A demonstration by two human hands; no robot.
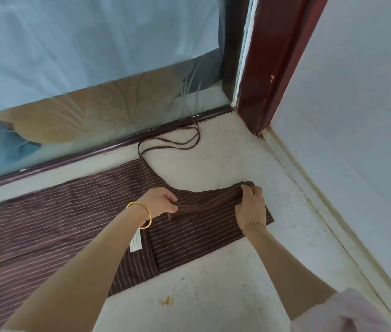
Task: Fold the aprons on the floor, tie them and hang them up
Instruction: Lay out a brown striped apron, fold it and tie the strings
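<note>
A brown apron with thin pale stripes lies flat on the floor. It spreads from the near left corner of the view across to the right, close to the rail of a glass door. Its cloth lies in overlapping layers, with straight folded edges showing near the middle.

The left hand is on the middle of the apron. Its fingers are curled and pinch a raised fold of the cloth against the thumb. A gold bangle sits on that wrist.

The right hand is at the apron's far right corner. Its fingers are curled over the bunched edge and grip it. A thin bracelet circles that wrist. The cloth between the two hands is drawn into a ridge.

A white label shows on the apron just beside the left forearm, which partly hides it.

Thin brown straps run from the apron's far edge and lie looped on the floor by the rail.

A dark red door post stands in the far right corner, next to a pale wall. An orange stain marks the floor just near of the apron. A pale pink sleeve fills the near right corner.
</note>
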